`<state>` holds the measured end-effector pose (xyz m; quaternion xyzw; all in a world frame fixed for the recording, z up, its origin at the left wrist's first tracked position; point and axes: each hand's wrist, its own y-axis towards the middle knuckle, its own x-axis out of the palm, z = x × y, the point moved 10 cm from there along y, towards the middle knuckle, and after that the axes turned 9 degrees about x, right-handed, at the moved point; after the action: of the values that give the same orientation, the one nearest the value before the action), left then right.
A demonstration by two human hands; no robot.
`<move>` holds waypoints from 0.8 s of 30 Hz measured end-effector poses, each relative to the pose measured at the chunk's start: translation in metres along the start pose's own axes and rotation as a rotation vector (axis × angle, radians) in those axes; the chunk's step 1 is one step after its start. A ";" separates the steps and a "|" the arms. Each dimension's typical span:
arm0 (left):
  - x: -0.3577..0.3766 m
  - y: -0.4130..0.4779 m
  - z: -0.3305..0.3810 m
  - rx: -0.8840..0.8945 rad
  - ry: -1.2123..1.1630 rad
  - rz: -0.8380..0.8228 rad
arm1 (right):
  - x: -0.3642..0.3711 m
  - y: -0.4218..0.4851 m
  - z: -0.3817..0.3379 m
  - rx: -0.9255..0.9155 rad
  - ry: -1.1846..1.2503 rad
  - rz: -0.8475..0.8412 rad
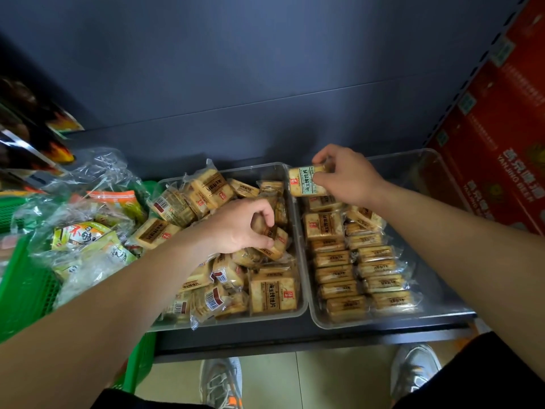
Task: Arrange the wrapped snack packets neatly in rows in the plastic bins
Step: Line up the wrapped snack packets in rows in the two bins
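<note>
Where the packets lie: wrapped snack packets (272, 293) fill two clear plastic bins set side by side on a dark shelf (295, 335).
Right bin (398, 319): packets stand on edge in two tidy rows (359, 270) along its left half, with a few lying flat beyond them; its right half is bare.
Left bin (236, 318): packets are heaped loose at all angles, some with the barcode side up.
Right hand (348, 175): at the far left corner of the right bin, thumb and fingertips pinch a green-labelled packet (303, 181) by its end, above the far end of the rows.
Left hand (239, 225): over the middle of the left bin, fingers and thumb curl round a brown-labelled packet (275, 243) on the heap's right side, near the wall shared with the right bin.
Green basket (26, 284): just left of the left bin, holding clear bags of other snacks (85, 231).
Red cartons (495, 160): stacked against the right bin's far right side.
Shoes (221, 382): grey trainers on a pale tiled floor below the shelf edge.
</note>
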<state>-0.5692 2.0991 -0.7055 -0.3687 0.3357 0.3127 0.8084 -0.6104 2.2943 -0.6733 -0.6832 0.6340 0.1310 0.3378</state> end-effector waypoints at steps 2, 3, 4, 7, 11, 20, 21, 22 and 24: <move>-0.002 -0.002 0.000 0.002 -0.041 0.003 | 0.000 0.000 -0.001 0.001 0.002 -0.003; -0.003 -0.003 -0.001 -0.006 -0.049 -0.001 | 0.000 0.000 -0.001 0.003 0.002 -0.005; -0.003 -0.003 -0.003 -0.014 -0.047 -0.009 | 0.001 0.000 0.000 0.005 0.002 -0.007; -0.004 -0.007 -0.002 -0.037 0.036 -0.041 | 0.002 0.000 0.000 0.006 0.000 -0.007; -0.033 -0.016 -0.002 -0.040 0.095 0.115 | 0.004 0.000 -0.001 0.007 0.021 -0.010; -0.069 -0.037 -0.008 -0.130 0.303 0.372 | 0.007 -0.006 -0.009 -0.023 -0.021 -0.017; -0.061 -0.033 0.003 -0.073 0.265 0.331 | 0.008 -0.006 -0.009 -0.024 -0.027 -0.020; -0.049 -0.028 0.010 -0.036 0.227 0.262 | 0.008 -0.007 -0.009 -0.024 -0.026 -0.024; -0.020 -0.018 0.013 -0.014 0.213 0.093 | 0.008 -0.007 -0.009 -0.022 -0.023 -0.021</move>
<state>-0.5631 2.0950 -0.6763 -0.3894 0.4346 0.3113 0.7501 -0.6049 2.2823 -0.6691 -0.6920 0.6214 0.1420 0.3389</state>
